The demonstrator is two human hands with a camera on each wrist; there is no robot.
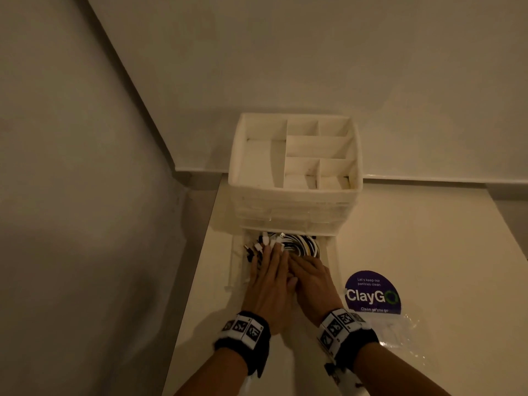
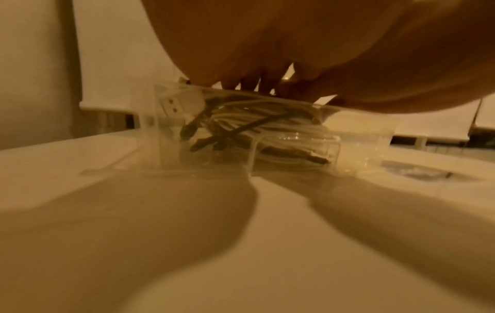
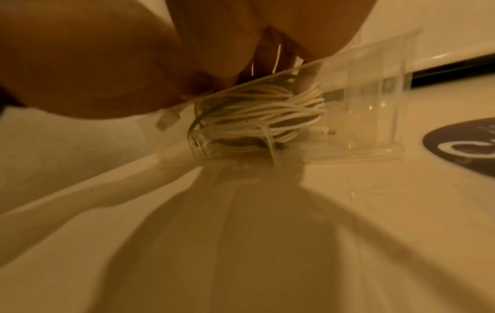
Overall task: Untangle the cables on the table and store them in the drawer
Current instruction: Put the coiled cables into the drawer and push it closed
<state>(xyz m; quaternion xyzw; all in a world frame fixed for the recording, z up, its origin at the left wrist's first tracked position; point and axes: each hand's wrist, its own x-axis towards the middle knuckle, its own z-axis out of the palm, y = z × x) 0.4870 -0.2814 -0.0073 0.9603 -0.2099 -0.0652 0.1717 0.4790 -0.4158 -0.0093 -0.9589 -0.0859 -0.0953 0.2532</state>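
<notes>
A clear plastic drawer [image 1: 236, 264] stands pulled out from the bottom of a white organiser [image 1: 294, 192] on the table. Inside it lies a coiled bundle of white and black cables [image 1: 300, 244], also seen through the drawer front as the cables [image 2: 257, 129] and the cables [image 3: 262, 110]. My left hand [image 1: 270, 270] lies flat with straight fingers pressing down on the cables. My right hand [image 1: 307, 274] lies beside it, fingers flat on the bundle, partly under the left hand. White plugs [image 1: 264, 242] stick out beyond the left fingertips.
The organiser's top tray [image 1: 297, 124] has several bare compartments. A purple round "ClayGo" sticker [image 1: 373, 292] lies on the table right of the drawer, with a crumpled clear plastic bag [image 1: 400, 330] below it. Walls close in on the left and behind.
</notes>
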